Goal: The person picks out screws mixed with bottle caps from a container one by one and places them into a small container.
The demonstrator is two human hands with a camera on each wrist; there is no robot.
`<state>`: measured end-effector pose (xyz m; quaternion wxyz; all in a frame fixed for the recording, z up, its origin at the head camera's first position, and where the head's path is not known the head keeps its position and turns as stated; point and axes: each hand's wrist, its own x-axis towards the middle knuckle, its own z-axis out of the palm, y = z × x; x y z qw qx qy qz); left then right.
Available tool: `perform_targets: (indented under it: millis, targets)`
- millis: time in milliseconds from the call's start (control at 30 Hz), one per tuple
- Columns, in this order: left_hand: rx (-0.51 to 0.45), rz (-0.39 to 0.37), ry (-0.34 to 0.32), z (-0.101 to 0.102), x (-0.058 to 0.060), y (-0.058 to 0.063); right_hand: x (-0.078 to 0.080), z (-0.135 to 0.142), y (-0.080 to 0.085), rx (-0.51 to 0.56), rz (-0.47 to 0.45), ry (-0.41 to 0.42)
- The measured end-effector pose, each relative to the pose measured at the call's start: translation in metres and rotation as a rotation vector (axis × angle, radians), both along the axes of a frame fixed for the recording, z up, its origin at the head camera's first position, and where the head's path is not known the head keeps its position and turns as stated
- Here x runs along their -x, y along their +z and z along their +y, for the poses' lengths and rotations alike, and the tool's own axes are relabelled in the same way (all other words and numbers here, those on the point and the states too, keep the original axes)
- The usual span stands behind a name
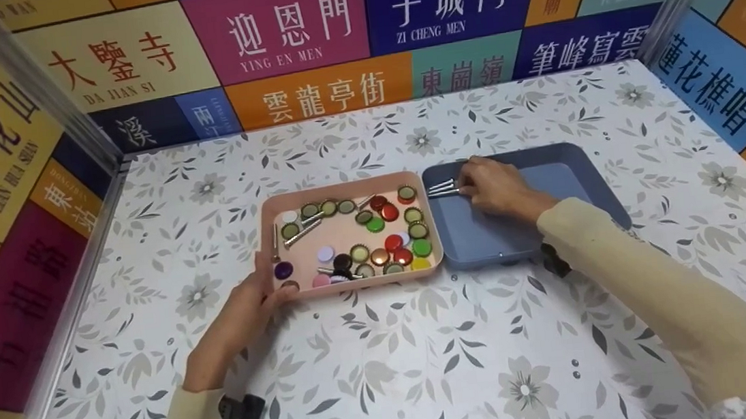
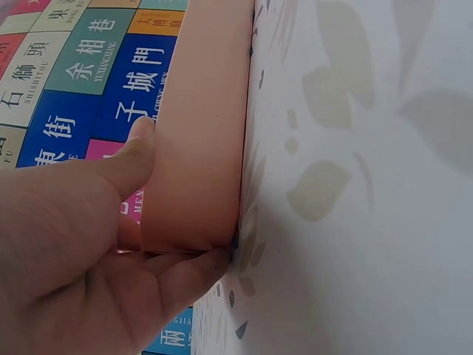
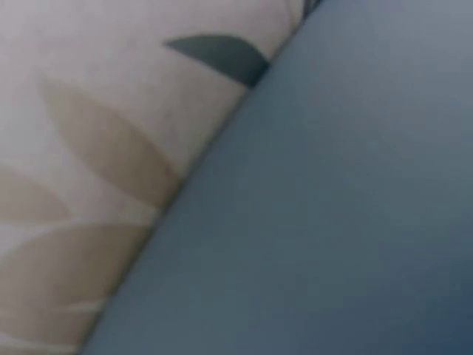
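Note:
My left hand (image 1: pixel 250 305) grips the front left corner of a pink tray (image 1: pixel 344 190), its thumb at the rim. In the left wrist view, bent fingers (image 2: pixel 196 277) press the tray's end wall. Bottle caps (image 1: pixel 393 242) of several colours and some screws (image 1: pixel 303 232) lie in this tray. Over the left side of a blue tray (image 1: pixel 485 240), my right hand (image 1: pixel 495 187) has curled fingers pinching at the ends of several silver screws (image 1: pixel 441 188) lined up there. Its fingertips partly hide them. The right wrist view shows only the blue tray's blurred wall (image 3: pixel 295 207).
Both trays stand side by side, touching, on a white leaf-patterned tablecloth (image 1: pixel 389 372). Printed panels (image 1: pixel 287 26) with Chinese lettering rise behind and at both sides. A dark wrist device (image 1: pixel 243 407) sits on the left forearm.

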<state>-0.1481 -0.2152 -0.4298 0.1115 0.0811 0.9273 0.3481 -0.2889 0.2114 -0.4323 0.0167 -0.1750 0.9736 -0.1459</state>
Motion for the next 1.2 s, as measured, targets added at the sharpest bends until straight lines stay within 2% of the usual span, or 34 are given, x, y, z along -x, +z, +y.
perform_targets:
  millis: [233, 433, 567, 833, 1200]
  targets:
    - [0.000, -0.009, 0.009, 0.0007, 0.0010, 0.0002, 0.0001, 0.0009, 0.0003, -0.002, -0.010, 0.001]
    - [-0.002, 0.017, -0.005, 0.0002, 0.0005, -0.0006, -0.0006, 0.0005, 0.0027, -0.008, -0.008, 0.002]
    - [-0.001, 0.046, -0.010, -0.0002, 0.0008, -0.0003, -0.0018, 0.0003, 0.0053, 0.002, 0.015, 0.010]
    - [0.017, 0.029, -0.010, 0.0012, 0.0017, -0.0008, -0.0039, 0.0019, 0.0044, 0.014, 0.070, 0.006]
    - [0.009, 0.052, -0.032, -0.0002, 0.0031, -0.0009, -0.0029, -0.0009, 0.0063, 0.057, 0.120, 0.028]
